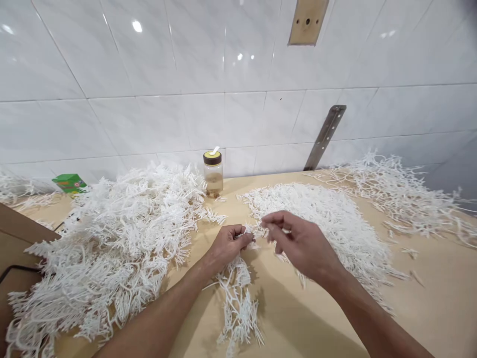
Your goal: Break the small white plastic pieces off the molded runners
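My left hand [231, 243] is closed in a pinch on a white branching plastic sprig [238, 308]. The sprig's lower stems hang below the fingers toward the front of the table, and a small tuft sticks out past the fingertips. To its right, my right hand [298, 241] is a short gap away, with thumb and index finger drawn together. Whether a small piece sits between those fingers I cannot make out. Behind and under the right hand spreads a flat pile of short white pieces [316, 209]. A tall heap of white branching sprigs [122, 238] lies left of my left hand.
A jar with a dark-rimmed yellow lid [213, 174] stands near the tiled wall [149, 124]. A green box [70, 183] lies behind the left heap. Bare white branching stems [402, 191] are piled at right. A metal bracket [325, 137] leans at the wall above the wooden table [439, 298].
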